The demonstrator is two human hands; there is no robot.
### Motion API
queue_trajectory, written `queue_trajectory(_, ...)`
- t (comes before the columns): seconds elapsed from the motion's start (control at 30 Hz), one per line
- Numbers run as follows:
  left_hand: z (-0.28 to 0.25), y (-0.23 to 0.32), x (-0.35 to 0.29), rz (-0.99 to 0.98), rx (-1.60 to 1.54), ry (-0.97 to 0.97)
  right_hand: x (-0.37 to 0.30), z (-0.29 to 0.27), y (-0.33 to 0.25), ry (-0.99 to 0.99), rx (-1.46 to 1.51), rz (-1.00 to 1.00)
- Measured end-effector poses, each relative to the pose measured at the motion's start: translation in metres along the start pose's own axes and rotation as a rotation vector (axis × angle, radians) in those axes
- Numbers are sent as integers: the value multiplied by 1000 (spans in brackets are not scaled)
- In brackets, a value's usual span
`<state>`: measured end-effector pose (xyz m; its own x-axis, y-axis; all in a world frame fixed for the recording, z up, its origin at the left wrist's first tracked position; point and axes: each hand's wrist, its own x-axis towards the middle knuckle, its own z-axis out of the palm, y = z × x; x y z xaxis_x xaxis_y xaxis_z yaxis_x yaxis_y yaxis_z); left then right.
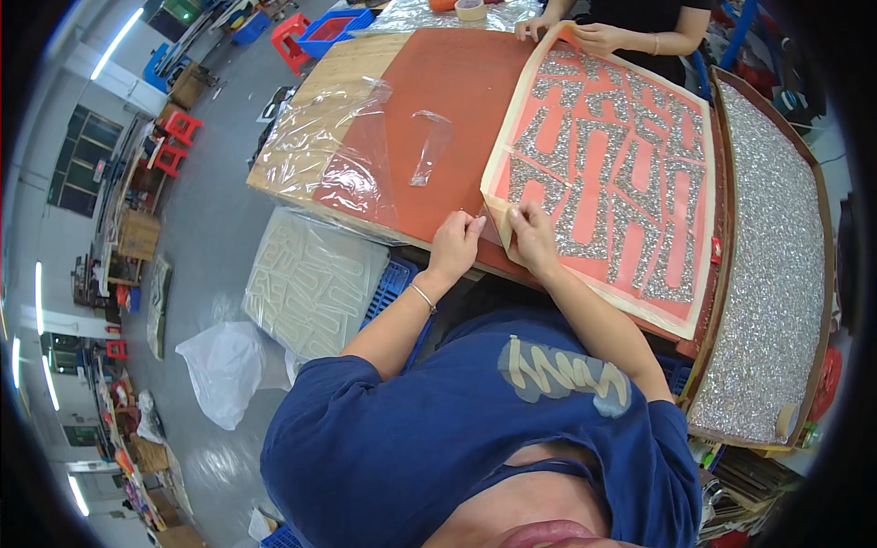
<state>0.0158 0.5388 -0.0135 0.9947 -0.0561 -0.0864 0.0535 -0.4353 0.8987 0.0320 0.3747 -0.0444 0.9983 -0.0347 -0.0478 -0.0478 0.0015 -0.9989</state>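
A pink sheet (598, 187) with silver glitter patches and a cream tape border lies on the red-brown tabletop (457, 100). My right hand (533, 239) is closed on its near left corner, where the cream edge is lifted and folded. My left hand (457, 242) is closed beside that corner at the table's front edge. Its fingertips are pinched together; what they hold, if anything, is too small to make out. Across the table, another person's hands (571, 35) hold the far left corner of the same sheet, also raised.
Clear plastic film (352, 169) and a small clear strip (429, 151) lie on the table's left part. A long tray of silver glitter (767, 247) stands at the right. A pale patterned sheet (306, 283) rests on a blue crate (393, 288) below the table. A white plastic bag (224, 370) sits nearby.
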Motion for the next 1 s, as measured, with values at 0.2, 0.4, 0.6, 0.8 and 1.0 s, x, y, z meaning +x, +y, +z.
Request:
queue_trajectory(0.2, -14, -24, 9, 536, 599, 373, 46, -120, -38, 480, 613, 37)
queue_trajectory(0.4, -25, -18, 1, 563, 287, 334, 68, -226, -45, 639, 688, 74)
queue_trajectory(0.6, -37, 28, 1, 857, 812, -212, -13, -133, -54, 105, 236, -262)
queue_trajectory(0.8, -6, 60, -9, 669, 961, -164, -60, -92, -37, 40, -913, -682)
queue_trajectory(1.0, 4, 59, -12, 474, 380, -490, -28, -123, -19, -175, -1266, -692)
